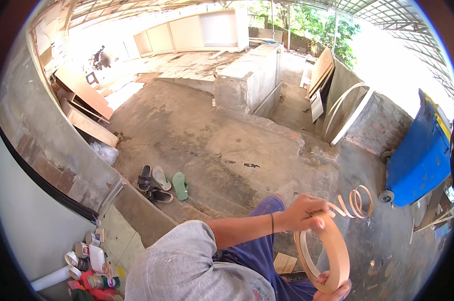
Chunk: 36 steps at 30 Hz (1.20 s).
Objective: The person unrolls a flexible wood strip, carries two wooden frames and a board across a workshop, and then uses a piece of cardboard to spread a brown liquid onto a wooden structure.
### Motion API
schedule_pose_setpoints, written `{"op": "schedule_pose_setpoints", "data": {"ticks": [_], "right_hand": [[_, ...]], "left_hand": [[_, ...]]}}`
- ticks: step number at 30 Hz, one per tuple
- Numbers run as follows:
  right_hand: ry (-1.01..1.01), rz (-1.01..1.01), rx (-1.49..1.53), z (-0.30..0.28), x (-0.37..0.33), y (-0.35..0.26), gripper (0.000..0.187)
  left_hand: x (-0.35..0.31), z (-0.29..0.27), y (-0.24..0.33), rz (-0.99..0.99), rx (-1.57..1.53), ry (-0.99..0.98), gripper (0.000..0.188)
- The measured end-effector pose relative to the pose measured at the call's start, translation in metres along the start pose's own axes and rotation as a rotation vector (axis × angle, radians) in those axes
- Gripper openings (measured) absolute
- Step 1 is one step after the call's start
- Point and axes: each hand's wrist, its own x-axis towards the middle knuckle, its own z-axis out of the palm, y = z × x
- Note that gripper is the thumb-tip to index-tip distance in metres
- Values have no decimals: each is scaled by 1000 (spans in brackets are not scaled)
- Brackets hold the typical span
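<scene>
- Holding a roll of tan edge banding (338, 251) between both hands at lower right, standing on edge and slightly tilted, in front of the body and above the floor (227, 135).
- Closed over the roll's top with the left hand (307, 211), fingers bent around the band.
- Wrapped around the roll's bottom with the right hand (333, 291), thumb inside the ring; partly cut off by the lower edge, so cannot tell the full spread of the fingers.
- Trailing rightward from beside the left hand in loose spirals: a thin curled strip (358, 203), hanging in the air.
- Wearing a dark wristband (272, 220) on the left wrist, a grey T-shirt (171, 261) and blue legwear (254, 251).
- Lying just left of the roll, lower down: a flat wooden piece (285, 262).
- Leaning at far right: a blue wheeled bin (420, 150).
- Scattered left of the knee: a green flip-flop (179, 185) beside other footwear.
</scene>
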Motion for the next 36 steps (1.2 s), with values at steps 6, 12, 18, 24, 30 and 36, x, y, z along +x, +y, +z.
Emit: {"op": "schedule_pose_setpoints", "data": {"ticks": [6,12,18,24,30,36], "right_hand": [[389,-148,255,5,2,21,57],[-99,347,358,-8,-26,52,64],[-483,-1,246,18,2,14,53],[-327,242,62,2,-2,13,60],[-341,98,296,-5,9,12,62],[-414,131,370,16,6,19,72]], "left_hand": [[-24,33,-4,-384,-381,371,59],[-4,8,-8,-176,-110,178,53],[43,19,49,568,448,-288,51],[15,-1,0,365,520,-173,52],[-30,6,-10,-464,-461,466,55],[-28,-16,-15,-422,-271,438,56]]}}
